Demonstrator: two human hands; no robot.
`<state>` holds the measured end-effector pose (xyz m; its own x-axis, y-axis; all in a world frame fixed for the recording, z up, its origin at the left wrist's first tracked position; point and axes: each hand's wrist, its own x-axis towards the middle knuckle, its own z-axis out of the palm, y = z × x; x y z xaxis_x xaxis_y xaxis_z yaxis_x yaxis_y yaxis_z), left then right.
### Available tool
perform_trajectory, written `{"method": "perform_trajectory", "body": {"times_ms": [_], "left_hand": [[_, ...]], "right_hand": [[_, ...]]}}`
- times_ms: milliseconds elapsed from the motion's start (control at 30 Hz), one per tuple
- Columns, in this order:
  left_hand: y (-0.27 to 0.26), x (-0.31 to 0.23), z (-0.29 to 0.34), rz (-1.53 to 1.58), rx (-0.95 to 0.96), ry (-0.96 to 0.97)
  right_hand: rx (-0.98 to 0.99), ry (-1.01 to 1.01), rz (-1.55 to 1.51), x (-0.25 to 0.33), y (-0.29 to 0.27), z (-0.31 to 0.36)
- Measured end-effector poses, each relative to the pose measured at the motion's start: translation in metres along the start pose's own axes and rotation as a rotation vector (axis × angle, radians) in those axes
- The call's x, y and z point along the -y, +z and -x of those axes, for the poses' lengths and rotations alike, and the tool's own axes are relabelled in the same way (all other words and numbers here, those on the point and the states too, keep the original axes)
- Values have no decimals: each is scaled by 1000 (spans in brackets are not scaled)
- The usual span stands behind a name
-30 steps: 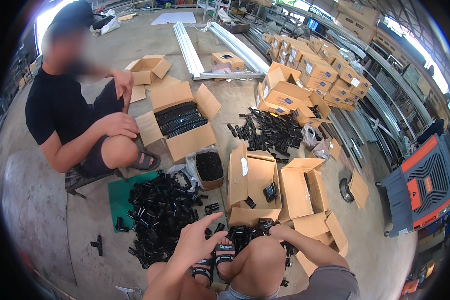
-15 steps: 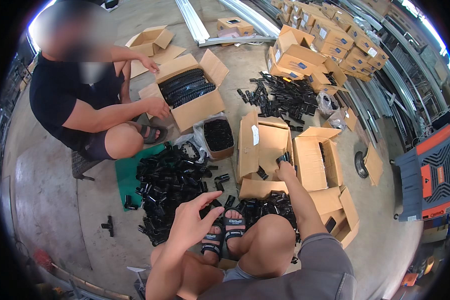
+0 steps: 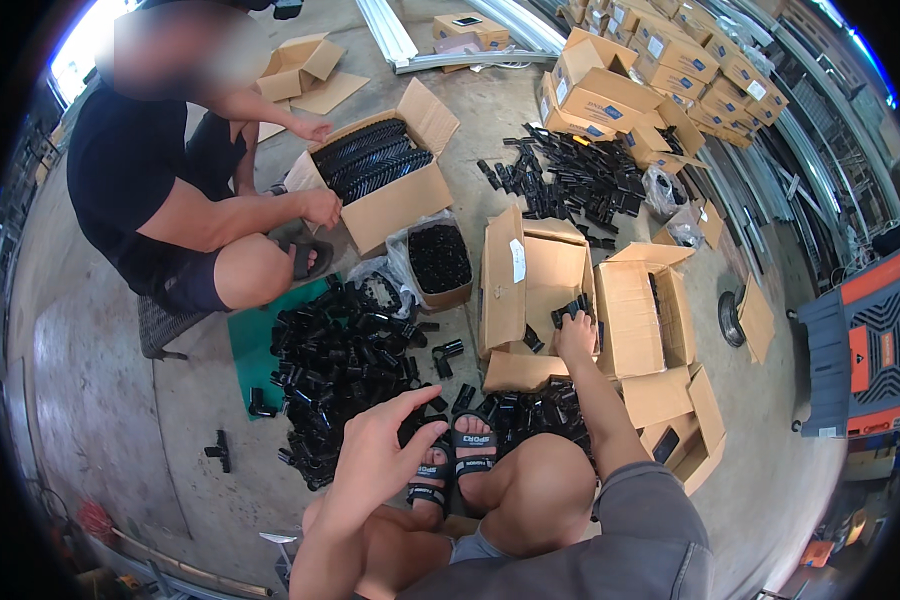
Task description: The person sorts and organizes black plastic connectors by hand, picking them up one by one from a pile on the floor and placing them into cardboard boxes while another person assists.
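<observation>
My right hand [image 3: 575, 338] reaches into an open cardboard box [image 3: 505, 290] with its fingers closed round a black pipe fitting [image 3: 568, 306]. Another black fitting [image 3: 533, 341] lies near the same box's front flap. Over my left knee my left hand [image 3: 382, 445] is raised, fingers and thumb apart, holding nothing. Just beyond it spreads a large heap of glossy black fittings [image 3: 325, 375], partly on a green sheet [image 3: 255, 345]. A smaller pile of fittings [image 3: 540, 412] sits between my feet and the box.
A co-worker [image 3: 140, 170] sits at the left, hands by a carton [image 3: 395, 205] of neatly stacked black parts. A lined box [image 3: 440, 265] of small black pieces, a second open carton [image 3: 630, 325] and a far fitting pile [image 3: 580, 180] surround the work. A grey-orange machine [image 3: 855, 345] stands right.
My right hand has turned and lowered slightly with the fitting inside the box. My left hand stays nearly still. The co-worker's hands have shifted at the carton, and the whole view has moved slightly.
</observation>
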<state>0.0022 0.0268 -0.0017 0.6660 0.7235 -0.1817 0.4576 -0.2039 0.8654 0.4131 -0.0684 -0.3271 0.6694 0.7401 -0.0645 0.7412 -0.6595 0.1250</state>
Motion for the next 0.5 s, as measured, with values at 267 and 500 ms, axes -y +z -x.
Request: {"method": "perform_trajectory", "body": {"times_ms": [267, 500], "left_hand": [[3, 4, -3, 6, -21, 85], [0, 3, -3, -17, -27, 83]], "right_hand": [[-88, 163, -61, 9, -4, 1], [-137, 134, 23, 17, 3, 2]]}}
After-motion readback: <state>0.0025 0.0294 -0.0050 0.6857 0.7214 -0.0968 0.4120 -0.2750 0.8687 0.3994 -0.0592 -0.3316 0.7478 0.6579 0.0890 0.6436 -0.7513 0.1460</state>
